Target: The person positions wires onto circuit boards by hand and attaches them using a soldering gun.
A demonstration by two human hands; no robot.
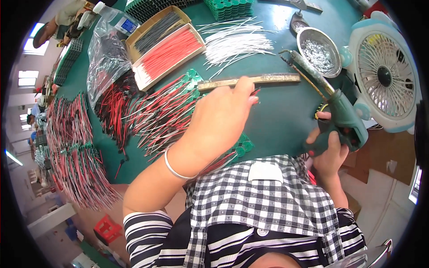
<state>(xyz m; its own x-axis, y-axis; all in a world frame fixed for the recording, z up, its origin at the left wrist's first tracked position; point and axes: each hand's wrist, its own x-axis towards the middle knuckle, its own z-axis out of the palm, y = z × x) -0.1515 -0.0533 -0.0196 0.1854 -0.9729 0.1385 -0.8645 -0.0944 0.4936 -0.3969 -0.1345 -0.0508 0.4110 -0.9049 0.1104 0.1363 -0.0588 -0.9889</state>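
My left hand [223,111], with a bangle at its wrist, is closed in a pinch just in front of a narrow wooden strip [272,78]. A thin red and dark wire end [256,92] pokes out between its fingertips. On the right, my right hand [330,156] is wrapped round the grip of a green soldering gun [343,111]. Its metal barrel points up and left, with the bent tip near the strip's right end. Under and beside my left forearm lie green circuit boards [243,145] with red, white and black wires [156,114], partly hidden by my arm.
A metal bowl of silvery scraps [318,51] and a white fan [385,73] stand at the right. Along the back are loose white wires [239,43], a cardboard box of red and black wires [170,53] and a plastic bottle [116,18]. Wired bundles [73,152] cover the left edge.
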